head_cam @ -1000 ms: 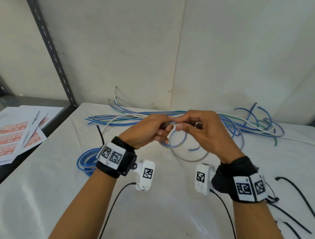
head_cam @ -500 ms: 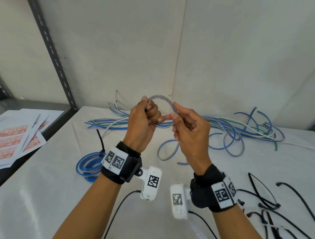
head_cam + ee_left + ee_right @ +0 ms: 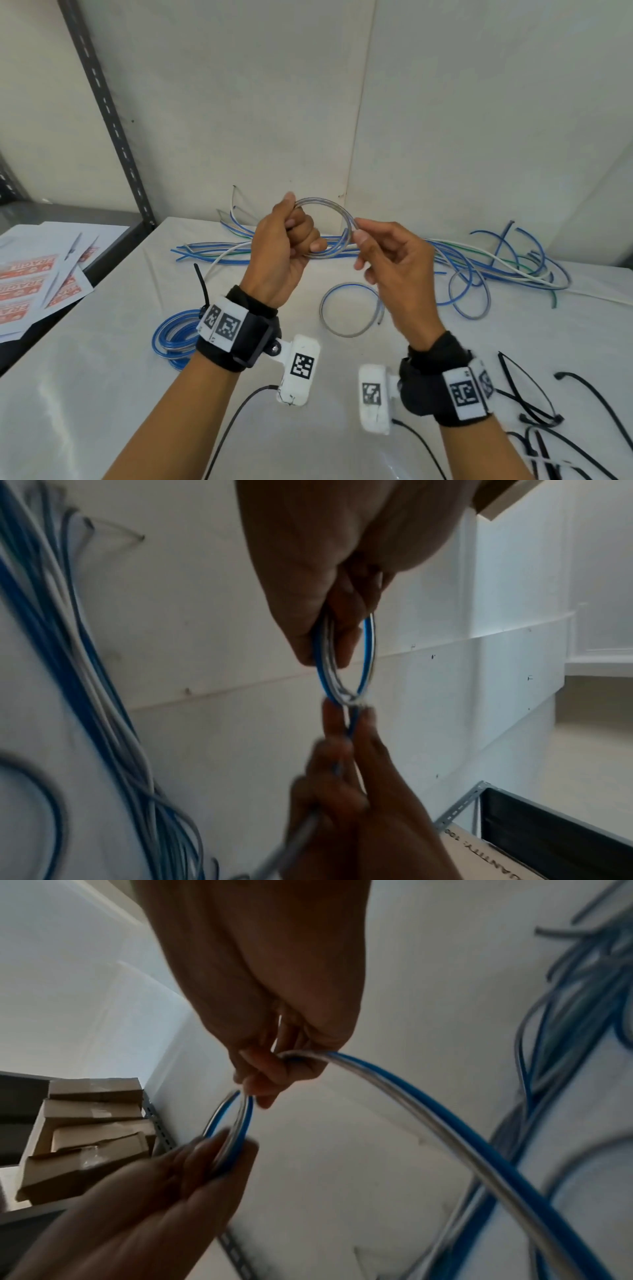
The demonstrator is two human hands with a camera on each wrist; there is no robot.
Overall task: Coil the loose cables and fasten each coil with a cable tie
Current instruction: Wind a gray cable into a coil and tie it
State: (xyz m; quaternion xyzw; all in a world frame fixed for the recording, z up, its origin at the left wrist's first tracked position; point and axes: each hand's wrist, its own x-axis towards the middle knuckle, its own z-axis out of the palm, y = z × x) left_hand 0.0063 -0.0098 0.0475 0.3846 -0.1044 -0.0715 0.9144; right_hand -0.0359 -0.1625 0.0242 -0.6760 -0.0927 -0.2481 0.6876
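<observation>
Two hands hold one clear-and-blue cable (image 3: pixel 337 216) up above the bench (image 3: pixel 102 377): the left hand (image 3: pixel 284 253) clenches round its small coil, the right hand (image 3: pixel 387 260) pinches the strand beside it. Loose cables (image 3: pixel 496 267) lie behind; a tied blue coil (image 3: pixel 174 337) rests left.

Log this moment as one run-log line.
left hand: grips coil | right hand: pinches cable, feeding loop | cable ties: untouched
</observation>
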